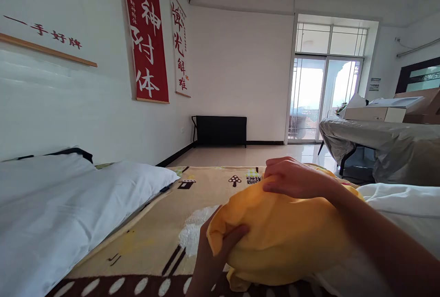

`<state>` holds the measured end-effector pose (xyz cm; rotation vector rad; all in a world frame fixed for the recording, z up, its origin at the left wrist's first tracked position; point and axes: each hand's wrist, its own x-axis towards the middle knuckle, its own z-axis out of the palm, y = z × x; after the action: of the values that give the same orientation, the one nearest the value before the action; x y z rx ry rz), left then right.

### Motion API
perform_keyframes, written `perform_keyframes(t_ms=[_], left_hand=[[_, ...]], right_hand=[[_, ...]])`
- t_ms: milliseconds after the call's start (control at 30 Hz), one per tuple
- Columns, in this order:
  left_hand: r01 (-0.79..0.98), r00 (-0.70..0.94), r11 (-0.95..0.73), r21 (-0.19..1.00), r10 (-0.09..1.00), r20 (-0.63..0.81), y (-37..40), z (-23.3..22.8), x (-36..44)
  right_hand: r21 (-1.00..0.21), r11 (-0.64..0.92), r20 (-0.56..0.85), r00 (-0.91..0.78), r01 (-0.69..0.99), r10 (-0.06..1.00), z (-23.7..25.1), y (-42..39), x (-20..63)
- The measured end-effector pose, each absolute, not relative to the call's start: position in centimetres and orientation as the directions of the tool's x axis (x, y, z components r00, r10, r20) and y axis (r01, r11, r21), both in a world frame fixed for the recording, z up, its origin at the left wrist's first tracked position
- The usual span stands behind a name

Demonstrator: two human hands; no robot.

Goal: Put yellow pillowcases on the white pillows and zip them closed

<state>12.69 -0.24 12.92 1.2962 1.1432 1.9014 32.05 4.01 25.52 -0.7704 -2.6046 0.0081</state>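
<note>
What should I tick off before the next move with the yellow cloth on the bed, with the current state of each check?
1. Left hand has a grip on the yellow cloth: ok, thumb pinches its near left corner.
2. Right hand on the cloth: ok, fingers curl over the far top edge.
3. Cloth lifted free of the patterned blanket: cannot tell, its underside is hidden.
4. Cloth smooth and flat: not ok, it is bunched into a rounded mass.
5. White pillow apart from the cloth: ok, it lies to the left with bare blanket between.
6. White sheet apart from the cloth: not ok, it lies right against the cloth under the right forearm.
</note>
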Motion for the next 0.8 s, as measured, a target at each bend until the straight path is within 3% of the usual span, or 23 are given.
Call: perform_keyframes(t_ms=[133, 233, 400, 533, 600, 700, 800], left_hand=[[0.058, -0.375, -0.492, 0.869, 0.796, 0.475, -0.2, 13.2, 12.5], [0.07, -0.416, -0.514, 0.855, 0.764, 0.493, -0.2, 13.3, 12.0], [0.013, -0.523, -0.453, 0.892, 0.757, 0.392, -0.2, 13.1, 12.4], [-0.035, -0.548, -0.462, 0.886, 0.75, 0.37, -0.6, 13.1, 12.6], [-0.053, -0.531, -0.49, 0.87, 0.752, 0.391, -0.7, 13.2, 12.2], [-0.113, -0.462, -0.517, 0.849, 0.783, 0.416, -0.5, 13.4, 11.6], [-0.117, -0.459, -0.421, 0.899, 0.826, 0.327, -0.1, 13.5, 11.4]], right_hand=[[-0.051, 0.851, 0.378, -0.779, 0.523, 0.501, 26.0, 3.4, 32.7], [-0.078, 0.867, 0.378, -0.79, 0.492, 0.482, 25.8, 2.9, 32.2], [-0.122, 0.845, 0.334, -0.78, 0.521, 0.529, 24.4, 1.6, 29.9], [-0.006, 0.835, 0.239, -0.81, 0.551, 0.536, 23.0, 1.5, 28.2], [0.025, 0.821, 0.261, -0.797, 0.57, 0.545, 22.6, 1.9, 27.9], [-0.019, 0.826, 0.382, -0.76, 0.563, 0.526, 22.6, 2.6, 28.2], [-0.154, 0.838, 0.4, -0.742, 0.524, 0.537, 22.7, 3.2, 28.3]])
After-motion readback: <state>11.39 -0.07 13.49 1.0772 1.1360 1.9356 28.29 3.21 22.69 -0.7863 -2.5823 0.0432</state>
